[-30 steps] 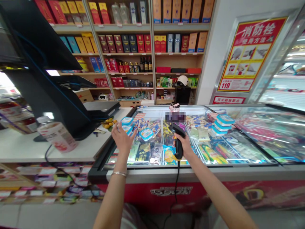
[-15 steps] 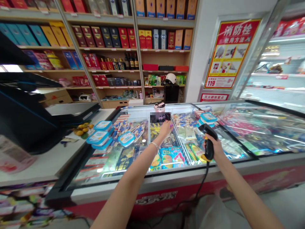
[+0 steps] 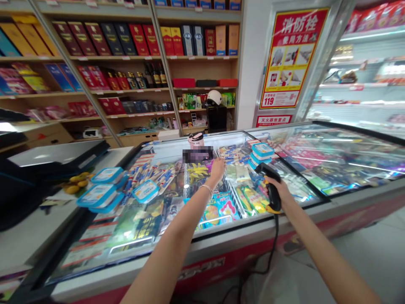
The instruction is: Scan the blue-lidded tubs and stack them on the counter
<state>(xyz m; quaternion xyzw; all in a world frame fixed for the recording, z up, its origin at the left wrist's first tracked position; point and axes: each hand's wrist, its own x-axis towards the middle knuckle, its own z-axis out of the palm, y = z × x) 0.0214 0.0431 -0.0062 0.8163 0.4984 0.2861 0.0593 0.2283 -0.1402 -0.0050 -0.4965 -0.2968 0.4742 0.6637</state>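
Note:
My right hand (image 3: 278, 192) is wrapped round the handle of a black-and-yellow barcode scanner (image 3: 272, 190), its cord hanging down in front of the freezer. The scanner head points left, above the glass. My left hand (image 3: 217, 169) reaches over the chest freezer (image 3: 202, 240) with curled fingers; anything inside them is hidden. Just left of it stands a pink-and-black item (image 3: 196, 138), its lower part blurred out. Bagged goods (image 3: 223, 207) lie in a white wire basket (image 3: 234, 196) below my left forearm.
Blue-lidded tubs (image 3: 103, 190) are stacked at the left, with another tub (image 3: 145, 191) on the glass. More tubs (image 3: 262, 151) sit behind the scanner. Yellow fruit (image 3: 76, 183) lies on the left counter (image 3: 41, 223). Shelves of boxes (image 3: 117, 57) line the back wall.
The view has shifted, so the surroundings appear farther left. My left hand has moved right, away from the pink-and-black item. The scanner stays in my right hand, slightly farther right of the tubs.

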